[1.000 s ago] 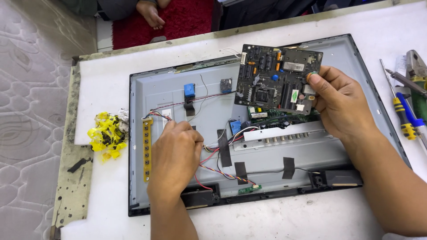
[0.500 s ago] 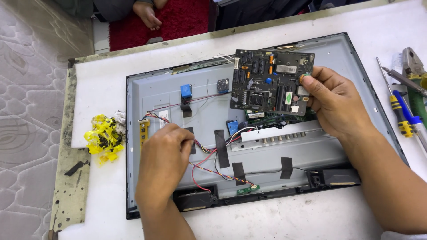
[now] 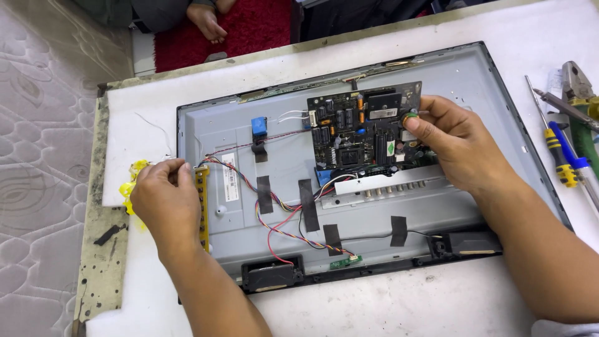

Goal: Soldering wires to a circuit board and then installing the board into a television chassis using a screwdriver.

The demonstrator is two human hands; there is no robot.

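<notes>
White worktable (image 3: 437, 299) bears opened flat-screen panel (image 3: 474, 81) | left hand (image 3: 163, 203) pinched on wire bundle (image 3: 215, 163) beside yellow strip board (image 3: 202, 206), panel's left edge | right hand (image 3: 458, 150) grips dark circuit board (image 3: 362, 131), raised over panel centre | screwdrivers (image 3: 558, 153) at right

Both forearms reach in from the near edge, bare to the wrists. The left hand (image 3: 163, 203) lies knuckles-up at the left, fingers curled and pinched shut. The right hand (image 3: 458, 146) stretches farther, thumb and fingertips gripping.
</notes>
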